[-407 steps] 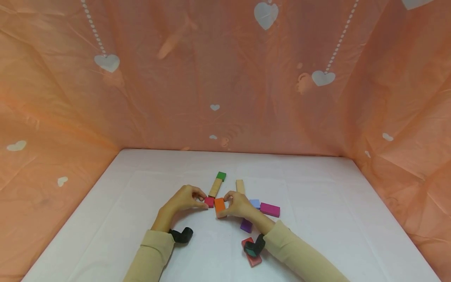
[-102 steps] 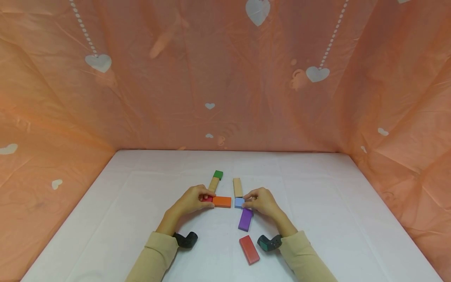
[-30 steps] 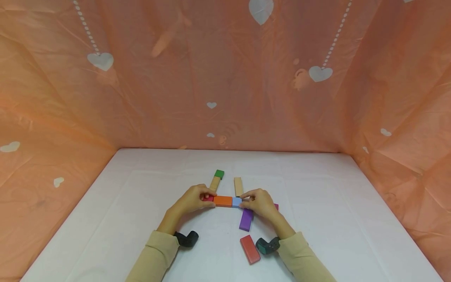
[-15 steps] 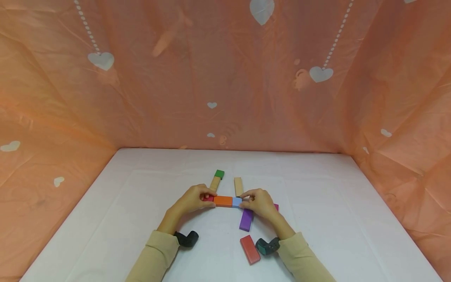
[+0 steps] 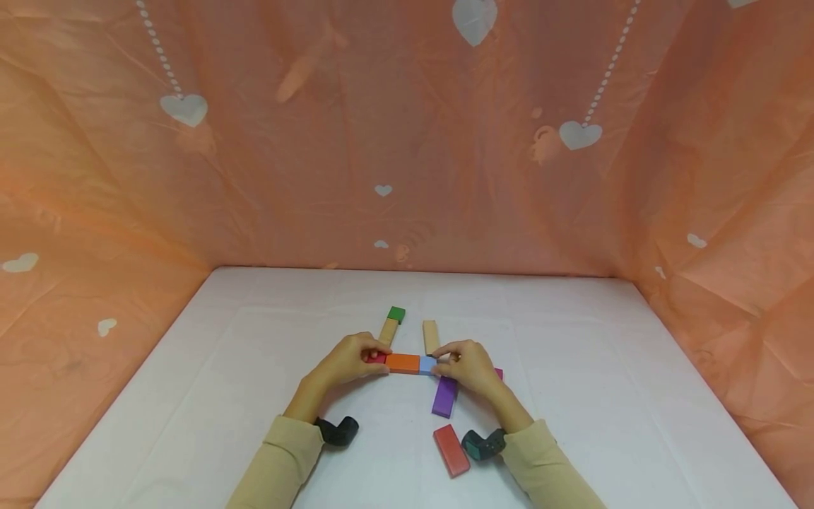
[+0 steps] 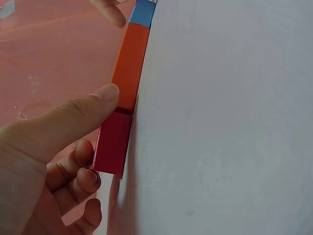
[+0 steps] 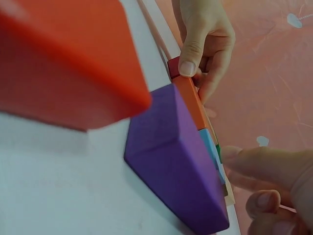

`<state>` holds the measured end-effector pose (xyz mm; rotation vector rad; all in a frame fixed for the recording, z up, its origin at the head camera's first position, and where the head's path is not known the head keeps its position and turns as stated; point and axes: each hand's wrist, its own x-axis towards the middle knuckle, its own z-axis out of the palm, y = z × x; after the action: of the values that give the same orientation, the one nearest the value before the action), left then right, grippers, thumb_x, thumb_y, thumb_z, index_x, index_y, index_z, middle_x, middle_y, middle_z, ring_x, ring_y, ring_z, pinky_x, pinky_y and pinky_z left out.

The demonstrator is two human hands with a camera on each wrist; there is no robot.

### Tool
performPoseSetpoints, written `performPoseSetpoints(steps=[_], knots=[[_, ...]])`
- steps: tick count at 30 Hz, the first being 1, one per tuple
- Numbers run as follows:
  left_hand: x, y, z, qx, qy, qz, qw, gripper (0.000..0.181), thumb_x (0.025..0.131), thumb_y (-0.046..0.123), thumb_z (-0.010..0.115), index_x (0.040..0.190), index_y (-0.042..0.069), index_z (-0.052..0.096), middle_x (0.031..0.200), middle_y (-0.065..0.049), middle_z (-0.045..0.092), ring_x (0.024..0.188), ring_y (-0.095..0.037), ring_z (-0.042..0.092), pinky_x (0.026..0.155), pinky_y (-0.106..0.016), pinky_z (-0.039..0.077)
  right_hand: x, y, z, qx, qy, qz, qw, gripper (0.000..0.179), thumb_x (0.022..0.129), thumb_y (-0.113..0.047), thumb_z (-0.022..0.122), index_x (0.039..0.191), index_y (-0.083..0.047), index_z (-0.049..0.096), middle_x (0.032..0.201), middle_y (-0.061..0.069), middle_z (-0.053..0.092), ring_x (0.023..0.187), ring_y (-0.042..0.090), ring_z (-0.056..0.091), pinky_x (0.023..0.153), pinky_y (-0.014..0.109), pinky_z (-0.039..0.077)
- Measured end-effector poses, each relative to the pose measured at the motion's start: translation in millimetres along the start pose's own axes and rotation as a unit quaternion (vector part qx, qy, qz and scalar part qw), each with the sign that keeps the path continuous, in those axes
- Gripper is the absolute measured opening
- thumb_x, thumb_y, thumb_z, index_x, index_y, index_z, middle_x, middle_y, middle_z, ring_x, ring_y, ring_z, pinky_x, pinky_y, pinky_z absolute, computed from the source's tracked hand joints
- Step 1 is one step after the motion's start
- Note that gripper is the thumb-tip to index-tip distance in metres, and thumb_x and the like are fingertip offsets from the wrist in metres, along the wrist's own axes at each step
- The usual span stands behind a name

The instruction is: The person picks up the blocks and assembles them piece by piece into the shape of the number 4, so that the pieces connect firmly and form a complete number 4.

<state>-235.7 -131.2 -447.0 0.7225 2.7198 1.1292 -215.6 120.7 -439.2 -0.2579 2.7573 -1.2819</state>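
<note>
Joining row: your orange block (image 5: pixel 403 364) lies in the lower middle of the frame, its ends touching the crimson block (image 6: pixel 113 142) on the left and the light blue block (image 5: pixel 427 365) on the right.
Left hand (image 5: pixel 352 355): you pinch the crimson block, close to its seam with the orange one.
Right hand (image 5: pixel 473 365): you appear to pinch the light blue block by its outer end.
Seams: press inward evenly and low — a harder push from one side would likely buckle the row.
Letting go: spread your fingers before lifting, so neither seam is dragged.
Upper centre of the table: beware nudging the left plain block (image 5: pixel 388 331), tipped by the green block (image 5: pixel 396 313), or the right plain block (image 5: pixel 430 337).
Lower right of centre: the purple block (image 5: pixel 444 397) and salmon block (image 5: pixel 451 450) — your black wrist camera (image 5: pixel 485 445) sits just beside the latter.
</note>
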Motion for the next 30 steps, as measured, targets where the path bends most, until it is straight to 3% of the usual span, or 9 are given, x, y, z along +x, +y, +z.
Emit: performPoseSetpoints(steps=[5, 11, 21, 30], knots=[[-0.3, 0.6, 0.5, -0.004, -0.004, 0.004, 1.0, 0.028, 0.078, 0.019, 0.08, 0.103, 0.008, 0.074, 0.082, -0.005, 0.057, 0.077, -0.011, 0.046, 0.065, -0.016, 0.038, -1.5, 4, -4, -0.003, 0.001, -0.016, 0.9999, 0.021, 0.078, -0.013, 0.077, 0.097, -0.005, 0.076, 0.057, -0.005, 0.041, 0.055, 0.009, 0.038, 0.053, 0.018, 0.028], [-1.0, 1.0, 0.3, 0.001, -0.007, -0.004, 1.0, 0.028, 0.078, 0.019, 0.08, 0.104, 0.009, 0.074, 0.083, -0.005, 0.058, 0.078, -0.012, 0.045, 0.065, -0.017, 0.036, -4.6, 9, -16, 0.015, 0.008, -0.002, 0.9998, 0.024, 0.079, -0.012, 0.076, 0.1, -0.001, 0.074, 0.057, -0.004, 0.043, 0.055, 0.009, 0.039, 0.051, 0.019, 0.03], [-2.0, 1.5, 0.0, 0.004, -0.002, 0.004, 1.0, 0.029, 0.078, 0.019, 0.08, 0.104, 0.008, 0.074, 0.083, -0.005, 0.059, 0.076, -0.011, 0.045, 0.065, -0.017, 0.036, -4.5, 21, -36, -0.017, 0.014, -0.033, 0.9992, 0.025, 0.082, -0.016, 0.074, 0.102, -0.001, 0.073, 0.064, 0.005, 0.057, 0.061, 0.007, 0.042, 0.056, 0.019, 0.033], [-0.2, 0.0, 0.2, 0.003, -0.001, 0.0, 1.0, 0.029, 0.078, 0.02, 0.08, 0.104, 0.008, 0.075, 0.085, -0.006, 0.06, 0.078, -0.012, 0.045, 0.066, -0.017, 0.037, -6.8, 36, -56, 0.004, -0.025, -0.053, 0.9983, 0.03, 0.081, -0.015, 0.075, 0.104, 0.003, 0.071, 0.066, 0.004, 0.057, 0.059, 0.001, 0.042, 0.054, 0.018, 0.035]])
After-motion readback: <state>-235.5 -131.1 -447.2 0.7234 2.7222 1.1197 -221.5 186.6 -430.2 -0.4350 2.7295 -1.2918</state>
